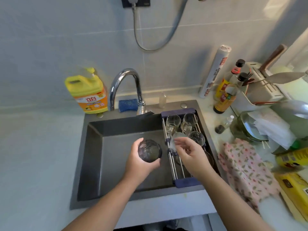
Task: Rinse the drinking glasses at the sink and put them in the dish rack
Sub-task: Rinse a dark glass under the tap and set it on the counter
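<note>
My left hand (141, 162) grips a dark-tinted drinking glass (150, 150) from below, over the middle of the grey sink (116, 130). The glass's mouth faces the camera. The dish rack (185, 181) spans the sink's right side. Three glasses stand at its far end: two clear ones (173, 121) (190, 120) and a patterned one (196, 137). My right hand (190, 152) is over the middle of the rack, its fingertips curled round a pale clear glass (178, 136). The chrome tap (131, 75) arches over the sink's back edge; no water stream shows.
A yellow detergent jug (88, 92) and a blue sponge (128, 105) sit behind the sink. To the right are sauce bottles (223, 99), a knife block (265, 84), a metal bowl (253, 129), a floral cloth (245, 165) and yellow packets (295, 189). White counter lies left.
</note>
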